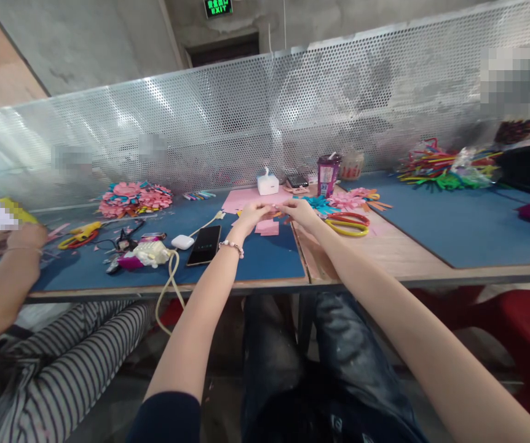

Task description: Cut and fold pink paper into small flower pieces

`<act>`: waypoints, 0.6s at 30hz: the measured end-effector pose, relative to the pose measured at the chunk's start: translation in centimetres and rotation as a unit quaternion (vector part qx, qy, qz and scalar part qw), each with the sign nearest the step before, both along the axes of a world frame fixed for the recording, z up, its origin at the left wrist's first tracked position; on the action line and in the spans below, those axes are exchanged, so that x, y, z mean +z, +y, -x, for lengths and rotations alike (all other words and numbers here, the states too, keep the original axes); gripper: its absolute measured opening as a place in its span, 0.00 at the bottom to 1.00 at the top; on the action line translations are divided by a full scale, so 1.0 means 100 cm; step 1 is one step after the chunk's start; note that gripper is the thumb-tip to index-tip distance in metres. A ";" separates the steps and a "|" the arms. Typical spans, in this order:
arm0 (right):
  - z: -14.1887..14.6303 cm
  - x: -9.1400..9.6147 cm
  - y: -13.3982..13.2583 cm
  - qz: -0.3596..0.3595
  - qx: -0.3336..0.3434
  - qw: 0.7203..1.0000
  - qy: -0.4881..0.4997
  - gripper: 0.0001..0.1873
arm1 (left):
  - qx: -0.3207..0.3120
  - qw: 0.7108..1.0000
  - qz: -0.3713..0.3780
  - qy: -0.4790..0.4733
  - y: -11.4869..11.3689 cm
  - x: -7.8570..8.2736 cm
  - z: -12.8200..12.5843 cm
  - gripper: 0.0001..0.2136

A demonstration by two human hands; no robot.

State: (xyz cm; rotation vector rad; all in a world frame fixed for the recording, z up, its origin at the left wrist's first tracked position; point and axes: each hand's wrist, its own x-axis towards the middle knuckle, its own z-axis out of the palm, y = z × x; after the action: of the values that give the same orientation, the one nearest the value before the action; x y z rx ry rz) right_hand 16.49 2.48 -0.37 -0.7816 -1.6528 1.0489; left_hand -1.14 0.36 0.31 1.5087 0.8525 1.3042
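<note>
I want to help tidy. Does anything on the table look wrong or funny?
Yes, a bit: the cable droops in a loop over the front edge of the table, left of the phone. It looks odd because something might snag it there.

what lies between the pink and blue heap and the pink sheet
The head view shows coloured sticks, perhaps markers, on the blue mat between the heap and the pink sheet.
</note>
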 end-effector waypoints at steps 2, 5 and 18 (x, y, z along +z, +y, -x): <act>0.000 -0.002 0.003 -0.006 -0.001 1.000 0.004 0.19 | 0.011 1.000 -0.001 0.001 -0.001 0.000 0.000 0.06; 0.001 -0.003 0.006 -0.008 -0.014 1.000 0.012 0.19 | 0.038 0.999 -0.004 0.013 -0.003 0.002 0.000 0.08; 0.002 0.003 -0.002 0.014 -0.023 0.998 0.063 0.20 | 0.054 0.995 -0.052 0.070 -0.003 0.002 -0.002 0.13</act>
State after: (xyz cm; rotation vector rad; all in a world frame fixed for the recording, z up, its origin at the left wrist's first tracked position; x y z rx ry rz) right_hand 16.32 2.24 -0.03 -0.7531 -1.5104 1.0695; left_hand -0.95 0.07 0.55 1.6714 0.9807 1.3498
